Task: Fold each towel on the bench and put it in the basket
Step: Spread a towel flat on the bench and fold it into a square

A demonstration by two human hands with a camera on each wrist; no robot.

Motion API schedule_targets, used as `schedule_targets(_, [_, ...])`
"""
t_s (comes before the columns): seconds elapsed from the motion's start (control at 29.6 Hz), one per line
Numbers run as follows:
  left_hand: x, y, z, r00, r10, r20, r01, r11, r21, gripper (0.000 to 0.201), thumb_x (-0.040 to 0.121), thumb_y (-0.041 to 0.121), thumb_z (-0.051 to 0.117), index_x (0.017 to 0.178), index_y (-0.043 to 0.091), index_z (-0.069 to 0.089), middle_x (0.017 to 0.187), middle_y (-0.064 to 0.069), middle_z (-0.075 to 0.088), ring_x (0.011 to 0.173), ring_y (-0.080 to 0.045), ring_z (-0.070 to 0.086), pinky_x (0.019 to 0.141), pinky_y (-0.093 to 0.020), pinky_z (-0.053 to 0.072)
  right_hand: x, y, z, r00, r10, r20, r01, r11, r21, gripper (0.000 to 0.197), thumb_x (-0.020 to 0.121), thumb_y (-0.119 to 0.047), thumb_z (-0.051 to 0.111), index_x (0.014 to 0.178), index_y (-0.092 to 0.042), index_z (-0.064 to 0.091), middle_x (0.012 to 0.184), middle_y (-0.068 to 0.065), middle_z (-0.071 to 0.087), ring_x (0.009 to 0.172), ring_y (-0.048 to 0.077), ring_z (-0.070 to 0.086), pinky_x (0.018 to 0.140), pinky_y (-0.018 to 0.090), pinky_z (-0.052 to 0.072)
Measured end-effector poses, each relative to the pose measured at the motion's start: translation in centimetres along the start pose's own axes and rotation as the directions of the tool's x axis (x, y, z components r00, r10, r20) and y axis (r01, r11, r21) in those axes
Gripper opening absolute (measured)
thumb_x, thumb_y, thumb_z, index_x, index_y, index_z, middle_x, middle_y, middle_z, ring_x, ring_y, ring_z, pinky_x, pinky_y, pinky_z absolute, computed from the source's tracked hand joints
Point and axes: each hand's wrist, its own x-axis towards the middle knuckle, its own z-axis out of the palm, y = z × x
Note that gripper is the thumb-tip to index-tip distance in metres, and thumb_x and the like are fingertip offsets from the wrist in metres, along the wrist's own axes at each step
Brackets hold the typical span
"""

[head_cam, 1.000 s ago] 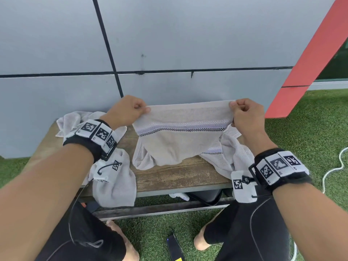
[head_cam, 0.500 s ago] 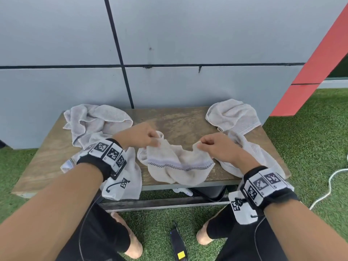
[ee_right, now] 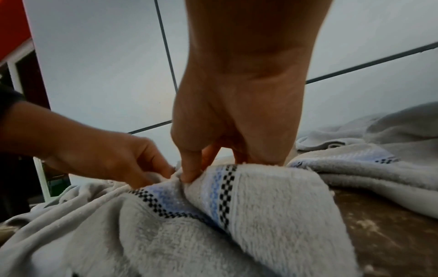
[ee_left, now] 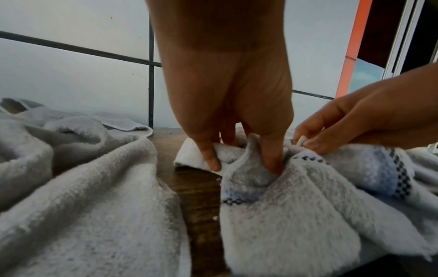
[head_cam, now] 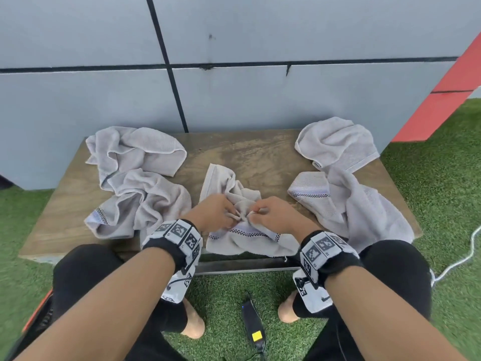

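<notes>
The left hand (head_cam: 214, 213) and the right hand (head_cam: 276, 216) meet over the middle of a crumpled grey towel (head_cam: 250, 241), knuckles almost touching; each hand has its fingers curled down into the cloth, the left pinching a raised fold between thumb and forefinger (ee_left: 208, 155), the right nipping the edge by the blue band and the black-and-white check stripe (ee_right: 225, 189); this towel lies bunched at the near edge of the wooden bench (head_cam: 260, 152), part of it hanging over the front, one corner reaching away from the hands toward the wall.

Just left of the grip a second towel (head_cam: 140, 207) lies rumpled, its checked end turned toward the near edge; beyond it, farther from the hands, a third towel (head_cam: 135, 149) sits heaped at the far left corner; right of the grip a fourth towel (head_cam: 346, 204) spreads along the bench and droops over its front edge; behind that, a fifth towel (head_cam: 335, 142) is bundled at the far right corner.

Behind the bench stands a grey panelled wall (head_cam: 234, 100); around and under it is green artificial grass (head_cam: 442, 165); a white cable (head_cam: 466, 254) trails on the grass to the right; below the hands, between the person's knees, a black device (head_cam: 253, 327) with a yellow label lies on the grass.
</notes>
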Motion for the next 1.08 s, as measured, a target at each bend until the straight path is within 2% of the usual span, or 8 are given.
schedule_targets(0.17, [1.2, -0.1, -3.0, 0.986, 0.059, -0.155, -0.069, 0.996, -0.060, 0.018, 0.079, 0.014, 0.068, 0.063, 0.018, 0.075, 0.054, 0.003, 0.059, 0.055, -0.007, 0.041, 0.054, -0.022, 0.035, 1.5, 0.2, -1.9, 0.999, -0.028, -0.047, 0.033, 0.994, 0.102, 0.025, 0.091, -0.022, 0.064, 0.086, 0.001, 0.073, 0.060, 0.003, 0.049, 0.040, 0.005, 0.035, 0.042, 0.015, 0.028])
schedule_targets(0.3, [4.4, 1.0, -10.7, 0.938, 0.085, -0.335, -0.123, 0.988, -0.093, 0.024, 0.079, 0.029, 0.069, 0.066, 0.010, 0.073, 0.055, 0.007, 0.052, 0.053, -0.005, 0.037, 0.051, -0.027, 0.036, 4.8, -1.8, -8.2, 0.964, -0.064, -0.258, 0.116, 0.974, 0.192, 0.014, 0.094, -0.023, 0.068, 0.092, -0.015, 0.079, 0.059, -0.016, 0.062, 0.046, -0.004, 0.046, 0.047, 0.010, 0.036])
schedule_targets(0.4, [8.0, 2.3, -18.7, 0.848, 0.067, -0.526, -0.126, 0.989, -0.077, 0.024, 0.081, 0.025, 0.072, 0.072, 0.003, 0.071, 0.062, -0.001, 0.053, 0.057, -0.009, 0.042, 0.055, -0.028, 0.036, 8.6, -4.3, -14.9, 0.894, -0.056, -0.444, 0.173, 0.959, 0.226, 0.012, 0.092, -0.027, 0.070, 0.089, -0.017, 0.076, 0.057, -0.019, 0.059, 0.045, -0.005, 0.047, 0.045, 0.007, 0.034])
schedule_targets(0.57, [11.0, 1.3, -27.6, 0.619, 0.024, -0.785, 0.012, 0.999, 0.040, 0.011, 0.081, 0.025, 0.071, 0.084, 0.016, 0.076, 0.084, -0.008, 0.066, 0.078, -0.027, 0.064, 0.069, -0.029, 0.049, 12.9, -5.4, -23.8, 0.651, -0.041, -0.758, 0.167, 0.982, 0.090, 0.014, 0.093, -0.028, 0.065, 0.091, -0.017, 0.072, 0.084, -0.002, 0.064, 0.080, 0.013, 0.057, 0.076, 0.025, 0.043])
schedule_targets(0.67, [11.0, 0.2, -29.8, 0.503, -0.073, -0.861, 0.066, 0.997, -0.046, 0.011, 0.083, 0.032, 0.065, 0.080, 0.023, 0.069, 0.078, -0.011, 0.065, 0.070, -0.034, 0.065, 0.064, -0.035, 0.054, 14.4, -5.4, -26.4, 0.579, 0.059, -0.813, 0.221, 0.949, 0.226, 0.012, 0.094, -0.028, 0.062, 0.084, -0.024, 0.068, 0.072, 0.004, 0.062, 0.064, 0.021, 0.059, 0.070, 0.040, 0.056])
schedule_targets(0.88, [11.4, 0.0, -30.4, 0.591, -0.264, -0.762, -0.026, 0.938, -0.345, 0.022, 0.093, 0.025, 0.052, 0.079, 0.014, 0.064, 0.064, -0.015, 0.070, 0.053, -0.034, 0.071, 0.056, -0.041, 0.061, 16.3, -7.7, -25.7, 0.690, 0.092, -0.718, 0.348, 0.828, 0.440, 0.017, 0.101, -0.018, 0.053, 0.085, -0.021, 0.058, 0.084, 0.006, 0.073, 0.079, 0.024, 0.074, 0.081, 0.040, 0.061])
schedule_targets(0.98, [11.0, -0.5, -30.9, 0.619, -0.330, -0.713, -0.199, 0.812, -0.548, 0.020, 0.096, 0.022, 0.058, 0.082, 0.008, 0.060, 0.084, -0.026, 0.072, 0.065, -0.038, 0.073, 0.063, -0.050, 0.063, 16.4, -7.5, -25.6, 0.683, 0.035, -0.730, 0.393, 0.825, 0.407, 0.014, 0.103, -0.021, 0.053, 0.090, -0.018, 0.059, 0.097, 0.006, 0.074, 0.099, 0.019, 0.073, 0.088, 0.037, 0.060])
schedule_targets(1.08, [10.9, -0.3, -30.7, 0.601, -0.316, -0.734, -0.277, 0.779, -0.562, 0.016, 0.098, 0.019, 0.058, 0.088, 0.007, 0.060, 0.100, -0.027, 0.070, 0.072, -0.033, 0.072, 0.064, -0.040, 0.063, 16.1, -7.3, -25.4, 0.661, 0.002, -0.750, 0.400, 0.845, 0.355, 0.014, 0.104, -0.023, 0.051, 0.100, -0.011, 0.058, 0.100, 0.006, 0.068, 0.106, 0.018, 0.070, 0.089, 0.037, 0.060])
